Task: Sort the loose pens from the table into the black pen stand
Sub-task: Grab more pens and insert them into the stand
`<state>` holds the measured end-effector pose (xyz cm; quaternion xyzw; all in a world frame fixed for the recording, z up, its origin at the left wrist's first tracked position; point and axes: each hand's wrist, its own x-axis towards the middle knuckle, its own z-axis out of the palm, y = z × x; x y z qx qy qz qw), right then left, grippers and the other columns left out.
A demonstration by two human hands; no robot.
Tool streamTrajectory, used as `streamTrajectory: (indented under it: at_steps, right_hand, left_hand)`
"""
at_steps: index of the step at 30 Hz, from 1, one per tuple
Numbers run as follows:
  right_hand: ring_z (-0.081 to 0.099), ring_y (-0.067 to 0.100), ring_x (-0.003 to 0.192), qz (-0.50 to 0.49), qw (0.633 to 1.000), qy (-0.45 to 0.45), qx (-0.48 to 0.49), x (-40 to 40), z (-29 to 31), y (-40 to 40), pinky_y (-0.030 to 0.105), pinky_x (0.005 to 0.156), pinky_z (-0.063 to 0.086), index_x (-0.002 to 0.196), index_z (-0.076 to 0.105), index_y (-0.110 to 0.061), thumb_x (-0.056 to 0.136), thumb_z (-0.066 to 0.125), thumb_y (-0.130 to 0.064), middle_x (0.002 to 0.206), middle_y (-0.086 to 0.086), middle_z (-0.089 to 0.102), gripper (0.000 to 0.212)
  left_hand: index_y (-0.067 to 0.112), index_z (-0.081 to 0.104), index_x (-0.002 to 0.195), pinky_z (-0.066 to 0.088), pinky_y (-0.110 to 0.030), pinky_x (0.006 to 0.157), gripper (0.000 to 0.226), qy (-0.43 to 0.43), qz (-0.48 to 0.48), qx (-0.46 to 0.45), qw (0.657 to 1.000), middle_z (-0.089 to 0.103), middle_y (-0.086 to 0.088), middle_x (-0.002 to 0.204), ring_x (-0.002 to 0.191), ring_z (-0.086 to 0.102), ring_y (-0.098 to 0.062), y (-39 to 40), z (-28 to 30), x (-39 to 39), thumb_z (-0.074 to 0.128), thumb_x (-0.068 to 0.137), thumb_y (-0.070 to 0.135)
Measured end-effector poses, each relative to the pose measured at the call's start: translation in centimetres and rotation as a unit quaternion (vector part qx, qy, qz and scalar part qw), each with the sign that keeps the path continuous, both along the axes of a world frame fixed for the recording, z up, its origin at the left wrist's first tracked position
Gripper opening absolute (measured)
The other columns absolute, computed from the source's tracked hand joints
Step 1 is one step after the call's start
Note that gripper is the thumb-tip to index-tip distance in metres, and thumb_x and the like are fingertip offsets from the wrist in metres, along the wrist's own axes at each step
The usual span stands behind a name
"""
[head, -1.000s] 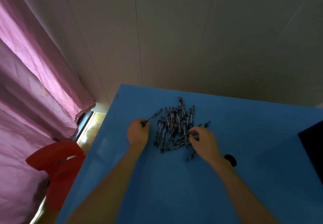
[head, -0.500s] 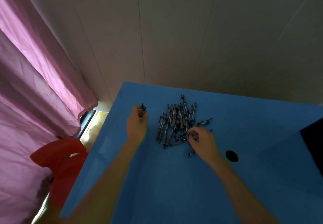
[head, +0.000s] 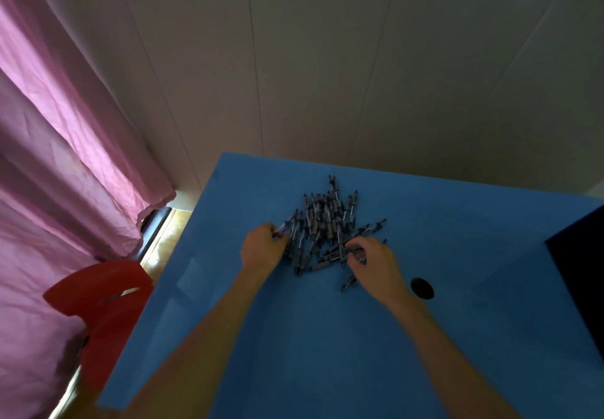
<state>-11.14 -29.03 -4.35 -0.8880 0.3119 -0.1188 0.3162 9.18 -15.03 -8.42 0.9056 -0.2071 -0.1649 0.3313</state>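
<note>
A heap of several dark grey pens [head: 327, 219] lies on the blue table [head: 294, 337], towards its far middle. My left hand [head: 263, 248] is at the heap's left edge, its fingers curled round a pen [head: 283, 225] that points up and right. My right hand [head: 376, 263] rests on the heap's near right side, fingertips pinching a pen [head: 346, 250] among the pile. One more pen [head: 349, 283] pokes out beneath the right hand. A dark object at the right frame edge [head: 578, 274] is cut off; whether it is the pen stand I cannot tell.
A round black hole [head: 422, 287] sits in the tabletop just right of my right wrist. A red plastic chair [head: 104, 307] stands off the table's left edge, below a pink curtain [head: 65, 157]. A pale panelled wall rises behind the table.
My left hand, which had lifted a pen away to the left, has come back to the heap's left edge. My right hand stays on the near right of the pile.
</note>
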Motion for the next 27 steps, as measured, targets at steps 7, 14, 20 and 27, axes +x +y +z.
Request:
streamTrajectory:
  at_steps: [7, 14, 20, 27]
  right_hand:
    - [0.06, 0.007, 0.091, -0.003, 1.0, 0.001, 0.007, 0.0, -0.2, -0.5, 0.013, 0.078, 0.044, 0.111, 0.068, -0.018, 0.096, 0.063, -0.015, 0.105, -0.008, 0.061, 0.016]
    - [0.06, 0.005, 0.089, -0.002, 1.0, 0.004, -0.003, -0.5, -0.8, -0.4, 0.02, 0.081, 0.049, 0.11, 0.069, -0.02, 0.095, 0.063, -0.016, 0.103, -0.007, 0.063, 0.017]
    - [0.061, 0.007, 0.089, -0.005, 1.0, 0.004, -0.001, -1.0, -1.0, -0.7, 0.023, 0.081, 0.052, 0.11, 0.069, -0.02, 0.095, 0.063, -0.017, 0.103, -0.006, 0.064, 0.017]
    - [0.061, 0.008, 0.089, -0.004, 1.0, 0.0, 0.001, -1.1, -1.0, -0.9, 0.023, 0.081, 0.052, 0.109, 0.069, -0.02, 0.095, 0.063, -0.016, 0.103, -0.004, 0.064, 0.016]
  left_hand:
    - [0.016, 0.062, 0.079, 0.046, -0.028, 0.053, 0.029, -0.029, -0.017, 0.066, 0.997, 0.062, 0.0, 0.073, 0.067, 0.06, -0.016, -0.8, 0.6, -0.2, 0.068, 0.083, 0.044]
    - [0.016, 0.046, 0.063, 0.037, -0.024, 0.048, 0.044, -0.031, -0.043, 0.152, 0.987, 0.053, 0.0, 0.065, 0.058, 0.052, -0.016, -2.2, 2.1, 0.3, 0.074, 0.079, 0.046]
    - [0.014, 0.044, 0.066, 0.035, -0.026, 0.053, 0.041, -0.024, -0.025, 0.129, 0.991, 0.05, -0.002, 0.067, 0.06, 0.048, -0.018, -1.5, 1.4, 0.1, 0.056, 0.093, 0.041]
    - [0.007, 0.045, 0.096, 0.041, -0.034, 0.062, 0.017, -0.032, -0.025, 0.132, 0.99, 0.055, -0.009, 0.088, 0.075, 0.053, -0.026, -0.6, 1.7, 0.2, 0.041, 0.101, 0.023]
